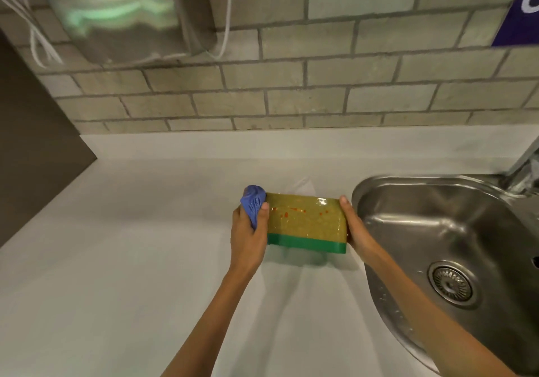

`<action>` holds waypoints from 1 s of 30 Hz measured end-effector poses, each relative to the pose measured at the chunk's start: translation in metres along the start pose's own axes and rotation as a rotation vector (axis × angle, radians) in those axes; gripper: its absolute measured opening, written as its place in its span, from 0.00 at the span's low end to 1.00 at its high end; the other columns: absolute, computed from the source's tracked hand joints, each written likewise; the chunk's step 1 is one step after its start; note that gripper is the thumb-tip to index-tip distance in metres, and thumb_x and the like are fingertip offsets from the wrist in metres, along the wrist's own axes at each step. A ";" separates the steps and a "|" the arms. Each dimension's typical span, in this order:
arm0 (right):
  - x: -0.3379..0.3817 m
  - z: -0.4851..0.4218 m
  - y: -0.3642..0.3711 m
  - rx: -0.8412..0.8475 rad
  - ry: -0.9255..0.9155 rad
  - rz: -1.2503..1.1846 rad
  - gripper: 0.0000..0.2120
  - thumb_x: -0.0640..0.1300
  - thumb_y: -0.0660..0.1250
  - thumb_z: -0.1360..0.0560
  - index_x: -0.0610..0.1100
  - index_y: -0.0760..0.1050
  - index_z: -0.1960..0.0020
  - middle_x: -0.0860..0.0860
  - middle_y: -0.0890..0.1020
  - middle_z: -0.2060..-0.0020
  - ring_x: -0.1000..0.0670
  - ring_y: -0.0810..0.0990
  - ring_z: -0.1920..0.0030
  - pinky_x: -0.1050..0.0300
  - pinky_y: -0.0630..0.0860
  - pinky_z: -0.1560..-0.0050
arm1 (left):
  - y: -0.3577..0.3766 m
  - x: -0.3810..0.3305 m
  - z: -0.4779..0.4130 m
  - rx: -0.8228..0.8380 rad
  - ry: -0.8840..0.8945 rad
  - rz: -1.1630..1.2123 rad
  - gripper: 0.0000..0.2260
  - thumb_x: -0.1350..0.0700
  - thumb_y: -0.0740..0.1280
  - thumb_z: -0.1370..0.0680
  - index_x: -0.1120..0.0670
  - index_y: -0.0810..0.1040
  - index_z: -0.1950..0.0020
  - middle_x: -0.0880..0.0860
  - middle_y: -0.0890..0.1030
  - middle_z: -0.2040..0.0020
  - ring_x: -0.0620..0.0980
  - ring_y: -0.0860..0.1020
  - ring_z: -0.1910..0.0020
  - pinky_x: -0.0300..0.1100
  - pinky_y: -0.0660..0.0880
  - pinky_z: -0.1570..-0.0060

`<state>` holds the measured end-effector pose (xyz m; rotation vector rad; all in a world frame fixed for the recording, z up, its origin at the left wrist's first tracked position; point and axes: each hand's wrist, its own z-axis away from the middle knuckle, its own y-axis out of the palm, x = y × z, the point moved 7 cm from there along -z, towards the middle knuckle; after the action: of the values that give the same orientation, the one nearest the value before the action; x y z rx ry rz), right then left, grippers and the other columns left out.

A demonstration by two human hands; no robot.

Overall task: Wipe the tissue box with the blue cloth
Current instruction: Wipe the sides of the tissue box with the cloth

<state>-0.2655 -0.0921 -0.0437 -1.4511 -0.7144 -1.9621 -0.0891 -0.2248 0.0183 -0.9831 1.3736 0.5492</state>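
Note:
The tissue box [306, 222] is yellow-olive with a green band along its lower edge and small red marks on its face. It is held a little above the white counter [116, 260], tilted toward me. My left hand [248, 236] grips a bunched blue cloth [253, 203] and presses it against the box's left end. My right hand [357, 230] clasps the box's right end, thumb on the top corner. A white tissue tip [303, 185] shows behind the box.
A stainless steel sink [437, 230] with a round drain [452, 283] lies right of the box, its tap [525, 166] at the frame edge. A metal dispenser [116, 11] hangs on the brick wall. A dark panel [35, 149] stands at the left.

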 end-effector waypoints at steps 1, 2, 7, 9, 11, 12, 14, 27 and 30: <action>-0.002 -0.003 -0.001 0.007 0.016 -0.005 0.48 0.79 0.59 0.44 0.51 0.69 0.34 0.49 0.78 0.39 0.51 0.77 0.40 0.53 0.75 0.43 | 0.001 0.001 0.001 -0.015 0.030 -0.023 0.13 0.44 0.59 0.22 0.49 0.72 0.42 0.49 0.75 0.48 0.45 0.75 0.50 0.38 0.73 0.48; -0.004 -0.005 -0.002 0.020 0.033 -0.010 0.47 0.80 0.59 0.45 0.53 0.69 0.35 0.50 0.79 0.40 0.51 0.78 0.41 0.54 0.75 0.46 | 0.002 0.000 0.003 -0.026 0.065 -0.028 0.15 0.44 0.61 0.23 0.46 0.70 0.38 0.44 0.75 0.45 0.40 0.75 0.46 0.32 0.72 0.47; -0.006 -0.008 0.001 0.101 0.078 -0.056 0.38 0.77 0.63 0.46 0.57 0.73 0.42 0.52 0.81 0.44 0.52 0.80 0.43 0.55 0.75 0.45 | 0.002 -0.007 0.007 -0.056 0.207 -0.015 0.18 0.47 0.67 0.26 0.34 0.68 0.39 0.37 0.77 0.43 0.33 0.75 0.43 0.22 0.70 0.47; -0.004 -0.007 0.003 0.123 0.080 -0.073 0.36 0.76 0.64 0.45 0.57 0.73 0.45 0.52 0.82 0.46 0.54 0.80 0.44 0.59 0.76 0.49 | 0.002 -0.003 0.007 -0.076 0.205 -0.009 0.19 0.47 0.70 0.28 0.41 0.70 0.38 0.41 0.79 0.46 0.36 0.78 0.47 0.25 0.73 0.50; -0.004 -0.007 0.004 0.127 0.090 -0.084 0.38 0.76 0.65 0.48 0.55 0.73 0.45 0.52 0.82 0.47 0.53 0.80 0.44 0.58 0.76 0.48 | 0.002 -0.002 0.005 -0.108 0.177 -0.020 0.22 0.43 0.71 0.32 0.44 0.71 0.41 0.45 0.80 0.49 0.37 0.78 0.53 0.25 0.74 0.56; -0.004 -0.007 0.004 0.123 0.098 -0.081 0.40 0.76 0.66 0.49 0.54 0.73 0.44 0.52 0.82 0.47 0.53 0.80 0.44 0.56 0.75 0.46 | 0.002 -0.002 0.003 -0.126 0.163 -0.014 0.23 0.41 0.71 0.34 0.45 0.70 0.42 0.45 0.80 0.50 0.38 0.78 0.54 0.26 0.74 0.57; -0.005 -0.007 0.003 0.117 0.110 -0.074 0.38 0.74 0.65 0.45 0.53 0.72 0.42 0.51 0.81 0.45 0.52 0.79 0.44 0.54 0.74 0.43 | 0.001 -0.003 -0.002 -0.155 0.143 0.005 0.22 0.40 0.69 0.34 0.46 0.70 0.44 0.46 0.79 0.52 0.41 0.78 0.55 0.30 0.75 0.58; 0.002 -0.009 -0.001 0.097 0.085 -0.065 0.25 0.67 0.60 0.36 0.53 0.74 0.47 0.49 0.81 0.48 0.51 0.79 0.46 0.58 0.75 0.52 | 0.016 -0.011 -0.003 0.057 0.271 -0.265 0.25 0.36 0.58 0.27 0.29 0.53 0.33 0.49 0.57 0.25 0.47 0.61 0.27 0.41 0.63 0.31; 0.001 -0.009 -0.001 0.085 0.087 -0.064 0.25 0.67 0.59 0.36 0.53 0.73 0.47 0.48 0.80 0.48 0.49 0.79 0.45 0.54 0.75 0.47 | 0.014 -0.010 -0.004 0.018 0.222 -0.199 0.28 0.27 0.50 0.31 0.32 0.59 0.32 0.51 0.58 0.24 0.48 0.62 0.27 0.38 0.64 0.35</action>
<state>-0.2724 -0.0983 -0.0450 -1.2988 -0.8039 -2.0044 -0.1042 -0.2192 0.0250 -1.1774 1.4522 0.2844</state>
